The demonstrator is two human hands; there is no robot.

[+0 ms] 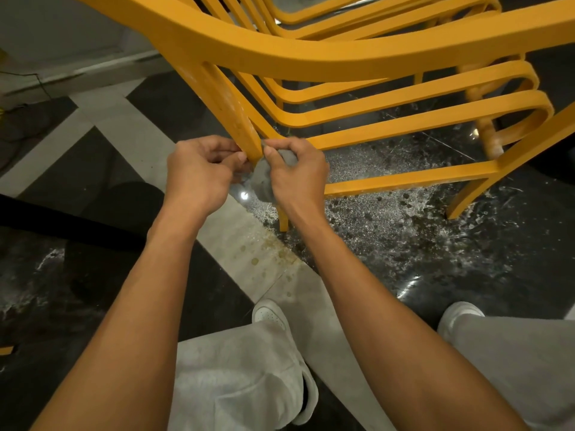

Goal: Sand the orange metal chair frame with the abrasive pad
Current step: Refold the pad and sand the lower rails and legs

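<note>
Grey abrasive pad (263, 181) is wrapped round the orange chair frame (311, 54) at its rear upright, right hand (295, 174) pinching one end, left hand (199, 169) apparently pinching the other, likely for full-wrap contact.

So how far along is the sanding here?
Early, it seems. Done: pale scuffed patches on the upright above the hands, dust on the floor. In hand: the right hand grips the grey abrasive pad against that upright; the left hand seems to pinch its other edge. Left: the top rail and slats look evenly orange, apparently untouched.
</note>
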